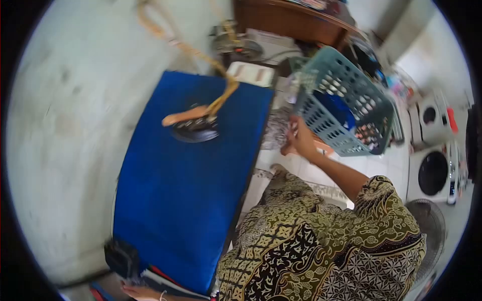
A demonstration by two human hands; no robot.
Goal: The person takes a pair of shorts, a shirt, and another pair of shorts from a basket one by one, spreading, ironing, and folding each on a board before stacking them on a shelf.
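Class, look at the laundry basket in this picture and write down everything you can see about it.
The laundry basket is a teal-grey rectangular tub that looks like plastic, its walls pierced by rows of small slots under a solid rim. It is tilted, its opening facing partly towards the camera, beside the blue ironing board. Blue cloth and other patterned items lie inside. The right hand is at its near lower corner, apparently gripping it; the exact hold is blurred. What it rests on cannot be seen.

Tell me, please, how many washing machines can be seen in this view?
2, both at the right edge of the room: the upper washing machine with a small round door, and the lower washing machine just beneath it in the picture. Others may be hidden beyond the frame.
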